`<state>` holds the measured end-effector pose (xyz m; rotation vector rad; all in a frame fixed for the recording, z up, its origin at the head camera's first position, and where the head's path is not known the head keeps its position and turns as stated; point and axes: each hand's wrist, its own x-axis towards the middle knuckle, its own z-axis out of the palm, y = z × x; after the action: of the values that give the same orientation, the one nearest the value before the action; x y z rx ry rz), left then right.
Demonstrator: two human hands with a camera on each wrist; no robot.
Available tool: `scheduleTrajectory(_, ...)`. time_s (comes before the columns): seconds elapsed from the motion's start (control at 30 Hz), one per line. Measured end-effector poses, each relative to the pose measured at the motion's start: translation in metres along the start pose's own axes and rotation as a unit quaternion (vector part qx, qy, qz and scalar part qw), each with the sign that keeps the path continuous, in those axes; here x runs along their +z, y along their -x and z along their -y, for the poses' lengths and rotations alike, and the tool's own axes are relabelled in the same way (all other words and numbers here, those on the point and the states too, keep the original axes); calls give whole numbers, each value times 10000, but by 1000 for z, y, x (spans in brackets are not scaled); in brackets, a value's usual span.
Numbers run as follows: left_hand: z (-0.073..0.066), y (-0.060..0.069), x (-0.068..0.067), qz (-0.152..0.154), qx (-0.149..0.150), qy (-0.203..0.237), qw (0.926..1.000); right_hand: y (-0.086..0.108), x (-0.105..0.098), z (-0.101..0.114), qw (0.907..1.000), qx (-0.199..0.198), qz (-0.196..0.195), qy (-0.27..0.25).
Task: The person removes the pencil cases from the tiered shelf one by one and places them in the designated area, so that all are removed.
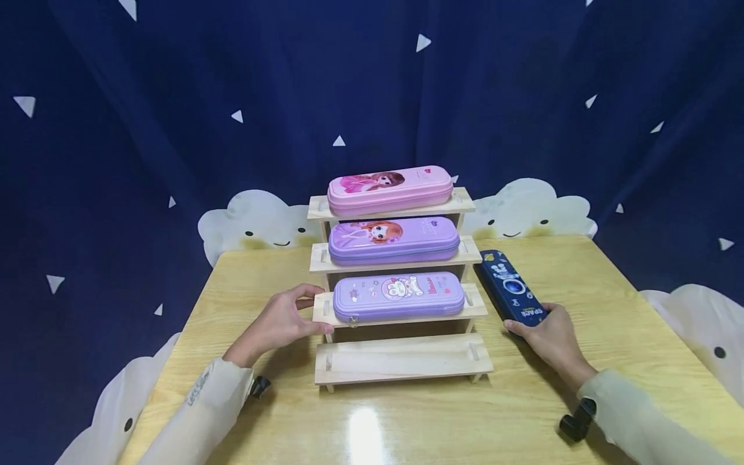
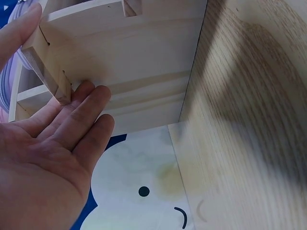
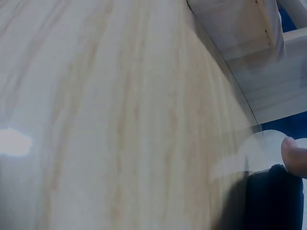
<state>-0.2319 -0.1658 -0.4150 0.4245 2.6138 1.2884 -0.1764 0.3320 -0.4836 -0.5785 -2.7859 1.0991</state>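
Observation:
A stepped wooden rack [image 1: 407,359] stands mid-table. Its upper three steps each carry a pencil case: a pink one [image 1: 418,184] on top, a purple one with a red-haired girl [image 1: 424,236] below, then a lilac one with a bunny [image 1: 372,298]. The left hand [image 1: 285,320] grips the left end of the third step; in the left wrist view its thumb and fingers [image 2: 91,112] lie around the board's end. Right of the rack, the right hand [image 1: 549,332] holds the near end of a dark blue space pencil case [image 1: 506,284], thumb across its edge.
The bottom step of the rack bears no case. Light wooden table [image 1: 279,413] surrounds it, with a glare spot at the front. White cloud-shaped panels [image 1: 529,200] line the table's edges before a dark blue curtain [image 1: 372,84]. Small black devices [image 1: 578,420] sit at both wrists.

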Motion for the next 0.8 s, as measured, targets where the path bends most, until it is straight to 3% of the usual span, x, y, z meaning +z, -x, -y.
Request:
scheduleTrajectory(0.2,2,5,2,-32,70,110,9999,1,4,-3,9989,-308,347,104)
scheduleTrajectory(0.37,2,3,2,-36,101,2,9999,1,0,2,9981,10,607,-140)
scheduleTrajectory(0.47,1,0,1,-61,160,-48,9998,-2,-8,10,9978,-22,452,-490)
scheduleTrajectory(0.57,-1,-1,0,-76,173,-37,9998,-5,-22,23,9954,-396,82,-872)
scheduleTrajectory(0.67,0,-1,0,-51,113,-30,9999,-3,-38,43,9864,-1047,-290,-1236)
scheduleTrajectory(0.73,0,0,0,-40,95,-27,9999,1,-47,59,9758,-1602,-504,-1398)
scheduleTrajectory(0.8,0,0,0,-47,88,-33,9999,5,-54,74,9578,-2232,-589,-1715)
